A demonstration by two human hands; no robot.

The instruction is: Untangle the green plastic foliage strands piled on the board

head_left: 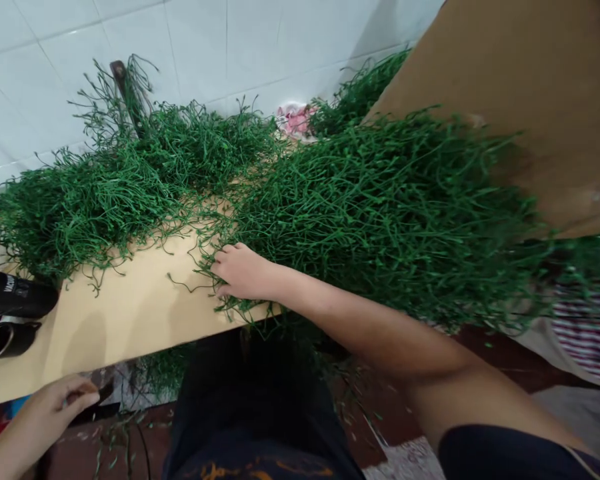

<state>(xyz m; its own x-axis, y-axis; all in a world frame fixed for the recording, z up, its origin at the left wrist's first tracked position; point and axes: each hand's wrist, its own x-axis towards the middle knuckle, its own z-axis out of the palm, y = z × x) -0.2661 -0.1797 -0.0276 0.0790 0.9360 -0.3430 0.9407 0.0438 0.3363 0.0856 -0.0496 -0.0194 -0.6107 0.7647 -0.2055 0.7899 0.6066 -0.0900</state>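
Note:
Large heaps of thin green stems with small knobbed tips, a bigger heap (pixel 360 207) on the right and another heap (pixel 105 200) along the wall, lie on a tan tabletop (pixel 140 300). My right hand (pixel 243 272) reaches across to the near left edge of the bigger heap. Its fingers are bent over a few green stems close to the table's front edge; how firmly they grip is partly hidden. Low at the left, just off the table edge, hangs my left hand (pixel 55 410). Its fingers curl loosely, with a gap to the thumb, and nothing shows in them.
A black tumbler (pixel 17 293) and a dark cup (pixel 10 340) stand at the table's left end. A large brown cardboard sheet (pixel 530 100) leans at the right. Something pink and white (pixel 296 121) rests by the tiled wall (pixel 205 53). Striped cloth (pixel 590 333) lies far right.

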